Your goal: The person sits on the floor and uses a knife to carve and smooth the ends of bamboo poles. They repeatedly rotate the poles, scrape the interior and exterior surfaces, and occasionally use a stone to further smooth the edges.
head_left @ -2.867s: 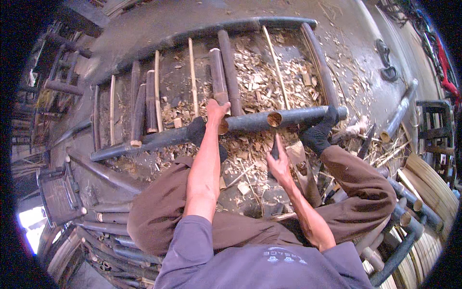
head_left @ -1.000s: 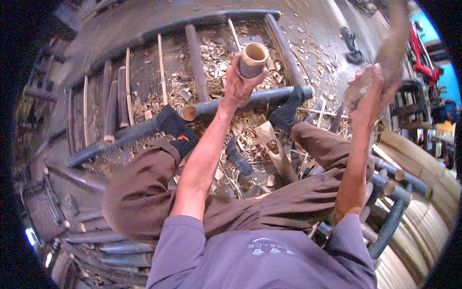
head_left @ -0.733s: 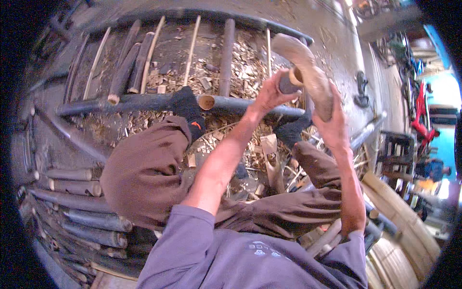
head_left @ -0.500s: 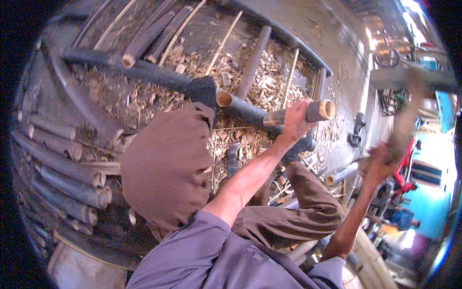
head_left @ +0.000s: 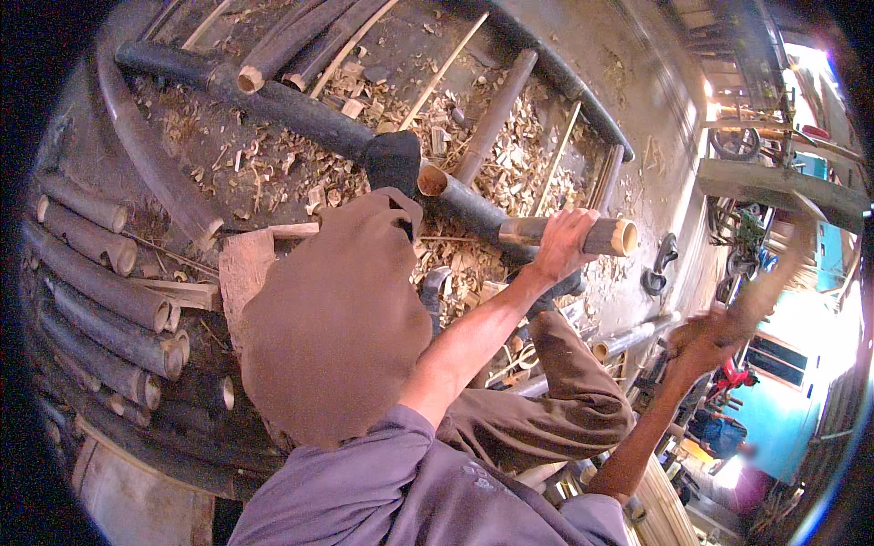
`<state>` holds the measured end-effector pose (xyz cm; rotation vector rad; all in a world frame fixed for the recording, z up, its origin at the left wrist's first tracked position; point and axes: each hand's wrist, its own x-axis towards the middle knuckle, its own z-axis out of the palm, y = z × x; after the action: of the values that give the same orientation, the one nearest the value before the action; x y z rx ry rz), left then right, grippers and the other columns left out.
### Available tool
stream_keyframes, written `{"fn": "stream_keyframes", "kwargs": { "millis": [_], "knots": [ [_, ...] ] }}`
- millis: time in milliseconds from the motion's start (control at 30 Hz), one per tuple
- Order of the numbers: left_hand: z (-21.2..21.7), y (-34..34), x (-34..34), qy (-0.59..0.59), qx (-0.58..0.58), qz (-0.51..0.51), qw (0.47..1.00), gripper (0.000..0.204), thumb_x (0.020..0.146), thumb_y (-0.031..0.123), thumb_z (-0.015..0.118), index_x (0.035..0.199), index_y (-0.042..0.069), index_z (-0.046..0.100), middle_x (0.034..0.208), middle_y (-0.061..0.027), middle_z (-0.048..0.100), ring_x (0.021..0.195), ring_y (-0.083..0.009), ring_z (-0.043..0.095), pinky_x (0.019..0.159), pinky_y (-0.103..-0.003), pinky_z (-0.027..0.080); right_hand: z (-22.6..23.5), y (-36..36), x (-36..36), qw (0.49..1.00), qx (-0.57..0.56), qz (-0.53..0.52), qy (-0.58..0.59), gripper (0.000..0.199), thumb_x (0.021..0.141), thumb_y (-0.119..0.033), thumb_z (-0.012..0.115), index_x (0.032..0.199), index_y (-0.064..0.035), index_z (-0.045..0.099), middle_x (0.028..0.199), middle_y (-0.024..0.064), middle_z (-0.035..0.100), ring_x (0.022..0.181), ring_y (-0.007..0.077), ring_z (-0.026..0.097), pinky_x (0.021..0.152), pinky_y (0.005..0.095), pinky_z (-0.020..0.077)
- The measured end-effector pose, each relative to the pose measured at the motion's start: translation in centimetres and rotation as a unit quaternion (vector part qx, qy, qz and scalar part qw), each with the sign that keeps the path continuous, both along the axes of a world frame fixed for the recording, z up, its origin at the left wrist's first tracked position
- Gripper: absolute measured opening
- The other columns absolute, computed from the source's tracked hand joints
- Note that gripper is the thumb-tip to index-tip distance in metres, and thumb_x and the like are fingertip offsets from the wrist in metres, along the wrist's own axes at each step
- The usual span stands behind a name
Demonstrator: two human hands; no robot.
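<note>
My left hand (head_left: 564,246) is closed round a short dark bamboo tube (head_left: 612,237). The tube lies almost level, with its pale cut mouth to the right. Its other end is close to a long dark bamboo pole (head_left: 466,206); I cannot tell whether they touch. Out to the right, my right hand (head_left: 703,340) grips a long wooden tool (head_left: 769,287), raised and smeared by motion. Its exact kind does not show. Near my feet, a curved metal piece (head_left: 434,289) sits among the shavings.
Wood chips (head_left: 505,146) cover the ground inside a frame of bamboo poles. Several cut bamboo lengths (head_left: 109,296) are stacked at the left, near a wooden block (head_left: 246,273). A pair of sandals (head_left: 657,266) lies to the right. Farther right, a person (head_left: 719,432) is near a blue wall.
The view has shifted slightly. My left hand still grips the bamboo tube, which is now turned a little more level. My right hand and its wooden tool are a little lower.
</note>
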<state>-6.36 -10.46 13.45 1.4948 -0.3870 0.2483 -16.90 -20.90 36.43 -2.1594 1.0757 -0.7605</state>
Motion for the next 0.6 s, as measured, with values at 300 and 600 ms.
{"fn": "stream_keyframes", "kwargs": {
  "millis": [300, 600],
  "knots": [
    [-1.3, 0.3, -0.1, -0.016, 0.012, 0.009, 1.0, 0.079, 0.052, 0.017, 0.086, 0.122, 0.007, 0.05, 0.114, -0.0128, 0.057, 0.109, -0.0342, 0.053, 0.091, -0.046, 0.04, -4.3, 0.8, -1.1, 0.936, -0.25, 0.155, 0.195, 0.075, 0.079, -0.013, 0.071, 0.143, -0.0041, 0.032, 0.109, 0.0194, 0.061, 0.097, 0.0255, 0.061, 0.084, 0.0382, 0.0488],
    [-1.8, 0.0, -0.4, -0.005, 0.012, -0.013, 1.0, 0.078, 0.051, 0.015, 0.085, 0.121, 0.01, 0.05, 0.11, -0.01, 0.057, 0.105, -0.0325, 0.053, 0.089, -0.043, 0.04, -6.6, 3.8, -1.2, 0.936, -0.197, 0.158, 0.244, 0.075, 0.078, -0.01, 0.068, 0.143, -0.0103, 0.032, 0.127, 0.0248, 0.051, 0.118, 0.0302, 0.048, 0.099, 0.0391, 0.0382]
  ]
}}
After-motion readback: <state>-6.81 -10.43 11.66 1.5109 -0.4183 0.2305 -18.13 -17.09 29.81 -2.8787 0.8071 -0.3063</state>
